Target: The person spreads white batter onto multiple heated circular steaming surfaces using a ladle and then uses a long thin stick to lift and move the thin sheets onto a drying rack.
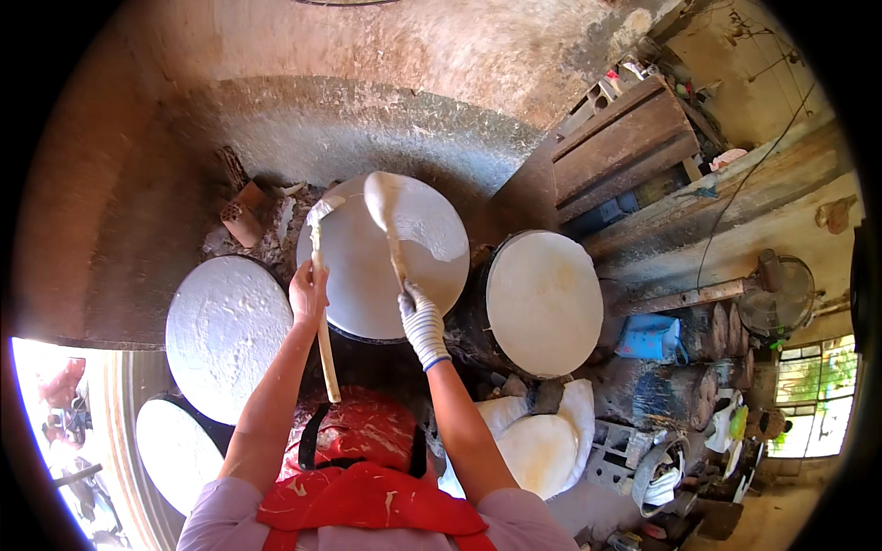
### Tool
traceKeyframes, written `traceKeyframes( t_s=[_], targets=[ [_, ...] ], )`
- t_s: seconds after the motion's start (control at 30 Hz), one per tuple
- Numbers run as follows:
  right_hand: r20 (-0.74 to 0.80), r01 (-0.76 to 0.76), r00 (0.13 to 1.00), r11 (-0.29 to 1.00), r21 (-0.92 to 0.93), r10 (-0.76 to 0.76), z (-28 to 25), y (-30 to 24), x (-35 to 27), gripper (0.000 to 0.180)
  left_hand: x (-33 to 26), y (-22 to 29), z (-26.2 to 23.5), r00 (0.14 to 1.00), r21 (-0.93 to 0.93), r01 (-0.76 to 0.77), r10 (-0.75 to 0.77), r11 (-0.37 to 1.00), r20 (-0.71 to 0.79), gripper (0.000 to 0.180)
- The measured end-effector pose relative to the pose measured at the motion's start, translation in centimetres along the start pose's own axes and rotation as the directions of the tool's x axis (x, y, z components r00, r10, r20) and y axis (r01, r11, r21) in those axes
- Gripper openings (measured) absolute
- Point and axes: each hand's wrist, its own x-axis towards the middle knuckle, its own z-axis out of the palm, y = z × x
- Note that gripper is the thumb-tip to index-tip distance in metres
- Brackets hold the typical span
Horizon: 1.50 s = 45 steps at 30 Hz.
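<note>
In front of me stands a large round drum (390, 341) filled nearly to its rim with smooth white liquid (363, 289). My left hand (309, 294), bare, is closed around a long pale wooden stick with a flat, white-coated scraper (317, 220) at its far end, over the drum's left side. A striped knit glove covers my right hand (423, 323), which grips the handle of a ladle (380, 197). The rounded ladle head, coated in white, is over the far part of the liquid. To its right, the liquid's surface looks rippled.
White-topped drums stand at left (228, 335), lower left (179, 450) and right (544, 303). A white bag (574, 413) surrounds another pale round surface below. Beyond are a curved wall (340, 129), bricks (242, 223), a blue container (648, 336) and a wooden box (625, 151).
</note>
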Motion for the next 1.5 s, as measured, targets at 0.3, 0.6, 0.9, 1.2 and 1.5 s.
traceKeyframes(
  t_s=[0.3,0.6,0.9,1.2,1.5],
  targets=[
    [-0.104,0.118,0.986,0.987,-0.107,-0.130,-5.6,3.7,4.1,0.029,-2.4,1.1,0.8,0.990,-0.131,0.076,-0.090,0.989,-0.104,0.027],
    [0.233,0.264,0.938,0.965,-0.001,-0.256,-5.6,2.9,2.7,0.027,-4.5,1.1,-1.1,0.965,-0.286,0.209,-0.245,0.935,-0.098,0.034],
    [0.391,0.283,0.870,0.954,0.101,-0.300,-5.8,5.8,10.2,0.025,-6.0,0.7,-2.0,0.923,-0.435,0.354,-0.384,0.828,0.021,0.023],
    [0.664,-0.730,0.678,0.181,0.659,0.315,-8.2,8.0,10.8,0.022,-9.5,0.1,-5.0,0.871,-0.429,0.458,-0.489,0.779,0.041,0.031],
    [0.718,0.285,0.620,0.943,0.172,-0.318,-9.2,4.1,9.7,0.027,-11.9,0.6,-6.7,0.869,-0.492,0.462,-0.487,0.738,0.086,0.034]
  ],
)
